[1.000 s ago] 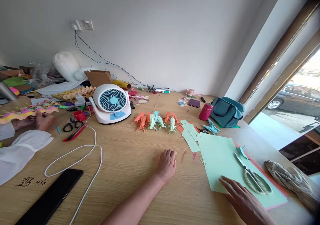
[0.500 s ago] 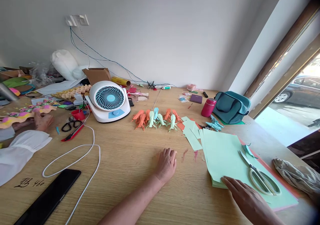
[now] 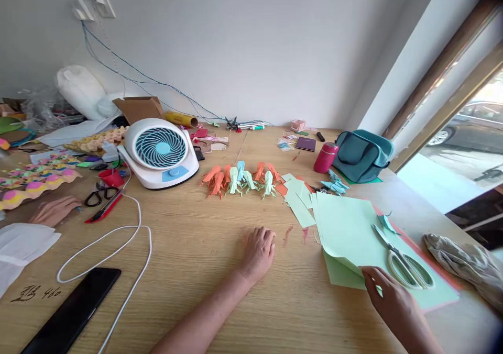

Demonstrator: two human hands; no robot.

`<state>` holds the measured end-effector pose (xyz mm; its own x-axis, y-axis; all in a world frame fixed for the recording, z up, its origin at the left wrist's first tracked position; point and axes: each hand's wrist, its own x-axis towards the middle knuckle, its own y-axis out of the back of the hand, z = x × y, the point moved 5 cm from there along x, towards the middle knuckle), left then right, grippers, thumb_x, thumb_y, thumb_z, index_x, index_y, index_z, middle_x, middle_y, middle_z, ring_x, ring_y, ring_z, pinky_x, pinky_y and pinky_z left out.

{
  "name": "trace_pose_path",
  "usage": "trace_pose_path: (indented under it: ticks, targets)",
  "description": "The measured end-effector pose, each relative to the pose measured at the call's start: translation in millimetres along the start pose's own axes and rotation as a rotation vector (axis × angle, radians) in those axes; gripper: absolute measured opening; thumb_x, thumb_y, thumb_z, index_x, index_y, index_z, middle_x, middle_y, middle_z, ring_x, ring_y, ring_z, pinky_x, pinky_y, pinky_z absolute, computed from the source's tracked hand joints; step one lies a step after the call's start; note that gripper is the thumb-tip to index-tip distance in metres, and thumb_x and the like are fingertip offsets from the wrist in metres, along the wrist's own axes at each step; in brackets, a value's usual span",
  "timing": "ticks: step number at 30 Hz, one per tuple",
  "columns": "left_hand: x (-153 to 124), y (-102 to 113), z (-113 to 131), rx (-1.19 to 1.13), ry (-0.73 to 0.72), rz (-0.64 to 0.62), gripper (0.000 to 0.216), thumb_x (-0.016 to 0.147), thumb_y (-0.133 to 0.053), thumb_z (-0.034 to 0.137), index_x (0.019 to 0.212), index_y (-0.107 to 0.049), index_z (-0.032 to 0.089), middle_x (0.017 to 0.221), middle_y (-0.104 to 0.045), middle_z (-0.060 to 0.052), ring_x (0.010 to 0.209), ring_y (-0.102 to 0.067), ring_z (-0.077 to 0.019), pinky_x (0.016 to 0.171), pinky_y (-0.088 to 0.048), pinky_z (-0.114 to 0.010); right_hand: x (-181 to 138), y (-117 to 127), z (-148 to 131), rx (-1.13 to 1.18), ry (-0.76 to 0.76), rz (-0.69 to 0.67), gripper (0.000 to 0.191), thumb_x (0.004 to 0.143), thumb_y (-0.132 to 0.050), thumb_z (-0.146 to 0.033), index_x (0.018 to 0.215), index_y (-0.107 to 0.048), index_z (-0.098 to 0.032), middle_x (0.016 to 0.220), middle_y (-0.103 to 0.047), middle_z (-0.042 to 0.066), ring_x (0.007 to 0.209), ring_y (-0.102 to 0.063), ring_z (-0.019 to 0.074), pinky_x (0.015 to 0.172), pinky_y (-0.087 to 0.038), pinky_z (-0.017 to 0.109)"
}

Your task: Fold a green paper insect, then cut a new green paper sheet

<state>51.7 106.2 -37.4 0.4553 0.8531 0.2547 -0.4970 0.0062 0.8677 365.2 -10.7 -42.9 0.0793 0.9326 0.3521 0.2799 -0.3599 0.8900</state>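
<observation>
My left hand [image 3: 258, 251] rests palm down on the wooden table [image 3: 196, 249], its fingers loosely curled, holding nothing. My right hand [image 3: 389, 297] pinches the near left corner of the top light green sheet [image 3: 346, 233] and lifts it off the stack. A pair of scissors [image 3: 404, 260] lies on the same stack, just right of that hand. Behind it sits a row of folded orange and green paper figures [image 3: 239, 178].
A white desk fan [image 3: 159, 152] with a white cable [image 3: 118, 239], a black phone [image 3: 70, 312], a red bottle [image 3: 324, 157], a teal bag [image 3: 363, 155] and a grey cloth [image 3: 463, 262] lie around. Another person's hand [image 3: 55, 210] rests at far left by black scissors [image 3: 98, 194].
My right hand has curled its fingers round the sheet's corner and raised it from the stack. The other person's hand has slid nearer. The view has shifted slightly right.
</observation>
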Motion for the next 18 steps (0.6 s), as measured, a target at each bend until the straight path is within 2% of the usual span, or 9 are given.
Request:
trace_pose_path:
  ticks: [4,7,12,15,18]
  targets:
    - [0.7,1.8,-1.4,-0.017,0.002,0.008,0.025,0.085,-0.05,0.009,0.105,-0.05,0.022,0.107,-0.057,-0.006,0.102,-0.051,-0.0232,0.089,-0.042,-0.039,-2.1,5.9,-5.2,0.105,-0.152,-0.007,0.028,0.094,-0.041,-0.041,0.09,-0.064,-0.025,0.098,-0.072,0.007,0.078,-0.069,0.0202,0.065,-0.053,0.027]
    - [1.2,3.0,-1.6,-0.036,-0.011,0.021,0.025,0.084,-0.05,0.008,0.104,-0.051,0.022,0.105,-0.058,-0.005,0.101,-0.052,-0.0227,0.088,-0.043,-0.038,-5.2,7.2,-0.4,0.19,-0.243,0.024,0.029,0.091,-0.046,-0.044,0.086,-0.066,-0.024,0.093,-0.072,0.005,0.077,-0.068,0.0194,0.066,-0.053,0.026]
    - [1.2,3.7,-4.3,-0.074,-0.005,0.047,0.023,0.083,-0.051,0.007,0.1,-0.052,0.022,0.102,-0.059,-0.004,0.099,-0.054,-0.0217,0.088,-0.044,-0.037,-8.8,6.2,9.3,0.37,-0.389,0.082,0.034,0.081,-0.057,-0.054,0.077,-0.068,-0.022,0.064,-0.067,0.002,0.053,-0.059,0.0152,0.044,-0.046,0.021]
    - [0.9,3.2,-7.4,-0.107,0.001,0.062,0.022,0.083,-0.051,0.008,0.099,-0.052,0.022,0.1,-0.06,-0.004,0.098,-0.055,-0.0215,0.087,-0.044,-0.036,-9.5,2.3,12.5,0.506,-0.494,0.061,0.036,0.077,-0.062,-0.056,0.07,-0.066,-0.021,0.049,-0.055,-0.002,0.039,-0.048,0.0122,0.034,-0.036,0.021]
    - [0.8,3.2,-10.3,-0.14,0.013,0.074,0.021,0.082,-0.051,0.008,0.098,-0.052,0.022,0.099,-0.06,-0.004,0.097,-0.055,-0.0215,0.087,-0.044,-0.037,-8.9,-2.9,19.9,0.649,-0.586,0.021,0.036,0.075,-0.066,-0.055,0.065,-0.063,-0.02,0.044,-0.049,-0.003,0.035,-0.04,0.0108,0.03,-0.029,0.022]
